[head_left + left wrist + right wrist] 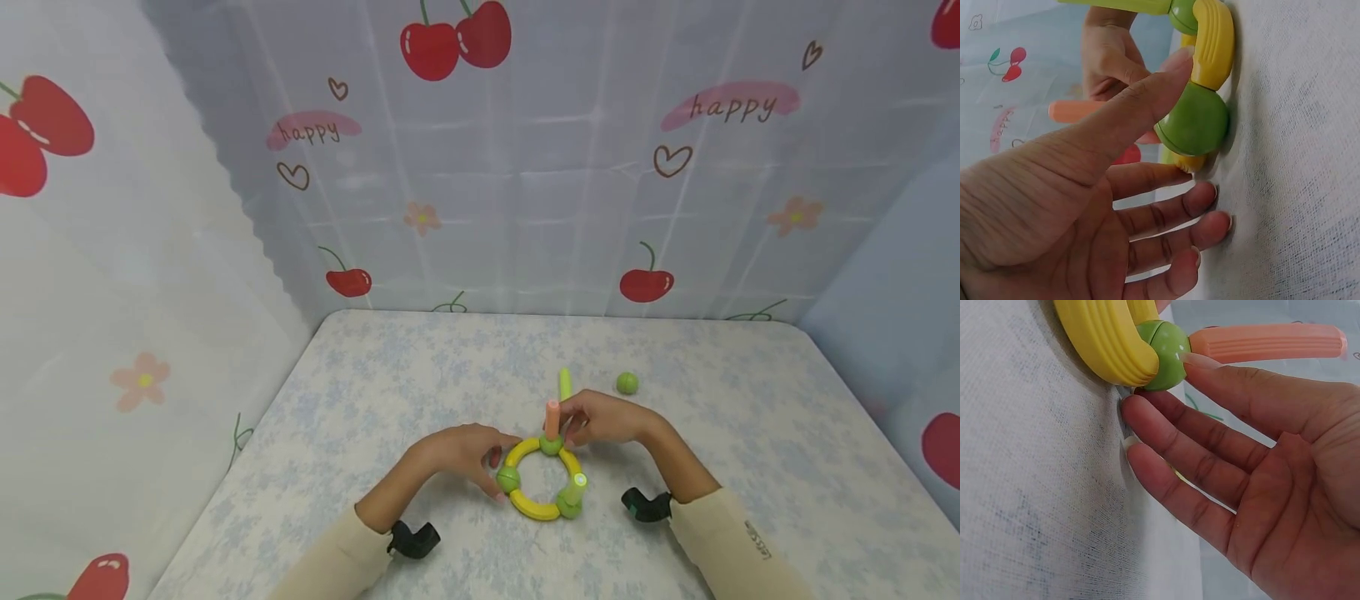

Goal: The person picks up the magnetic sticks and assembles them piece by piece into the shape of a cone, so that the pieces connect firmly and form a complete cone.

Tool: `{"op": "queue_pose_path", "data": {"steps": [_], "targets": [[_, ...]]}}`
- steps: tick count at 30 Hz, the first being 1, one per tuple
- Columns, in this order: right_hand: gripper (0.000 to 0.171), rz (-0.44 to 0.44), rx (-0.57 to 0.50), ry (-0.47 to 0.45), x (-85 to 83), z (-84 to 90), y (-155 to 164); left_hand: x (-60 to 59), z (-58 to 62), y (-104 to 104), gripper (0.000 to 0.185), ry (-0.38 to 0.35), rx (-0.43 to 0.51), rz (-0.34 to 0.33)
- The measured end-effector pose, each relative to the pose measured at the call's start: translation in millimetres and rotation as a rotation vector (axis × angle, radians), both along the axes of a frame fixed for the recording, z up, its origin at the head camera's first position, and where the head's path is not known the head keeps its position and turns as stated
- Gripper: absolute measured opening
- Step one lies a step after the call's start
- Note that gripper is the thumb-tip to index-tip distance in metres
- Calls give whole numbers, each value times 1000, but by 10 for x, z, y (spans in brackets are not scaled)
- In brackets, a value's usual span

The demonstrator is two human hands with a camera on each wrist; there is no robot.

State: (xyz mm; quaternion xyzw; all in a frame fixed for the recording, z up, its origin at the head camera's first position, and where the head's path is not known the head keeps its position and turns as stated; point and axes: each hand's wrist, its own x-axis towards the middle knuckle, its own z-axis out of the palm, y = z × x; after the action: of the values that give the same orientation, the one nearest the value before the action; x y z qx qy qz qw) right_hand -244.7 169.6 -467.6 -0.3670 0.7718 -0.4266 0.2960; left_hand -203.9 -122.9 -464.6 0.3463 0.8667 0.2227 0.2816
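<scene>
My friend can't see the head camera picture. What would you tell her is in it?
Two hands, left hand and right hand, touch a yellow toy ring with green ball joints on a flowery table. An orange stick stands upright on the ring. A loose green ball lies behind, before cherry-print curtains.

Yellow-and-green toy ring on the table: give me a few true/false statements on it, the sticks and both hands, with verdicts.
1. The ring of yellow curved pieces and green ball joints lies flat on the cloth-covered table. True.
2. An orange ribbed stick stands upright in the ring's far green ball. True.
3. The right hand is lifting the ring into the air. False: its fingertips rest on the cloth beside the far ball.
4. The left hand rests away from the ring. False: its thumb presses the left green ball.
5. A loose green ball lies behind the right hand. True.
</scene>
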Motion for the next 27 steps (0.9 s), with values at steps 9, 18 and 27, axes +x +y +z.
{"op": "queue_pose_path", "data": {"steps": [9,18,27], "targets": [[24,1,1,17,12,14,-15,70,26,53,82,102,-46,23],[23,-16,5,-7,37,6,27,8,32,25,76,-6,59,25],[23,-47,26,-35,122,-38,151,-66,-24,-23,62,-105,112,103]]}}
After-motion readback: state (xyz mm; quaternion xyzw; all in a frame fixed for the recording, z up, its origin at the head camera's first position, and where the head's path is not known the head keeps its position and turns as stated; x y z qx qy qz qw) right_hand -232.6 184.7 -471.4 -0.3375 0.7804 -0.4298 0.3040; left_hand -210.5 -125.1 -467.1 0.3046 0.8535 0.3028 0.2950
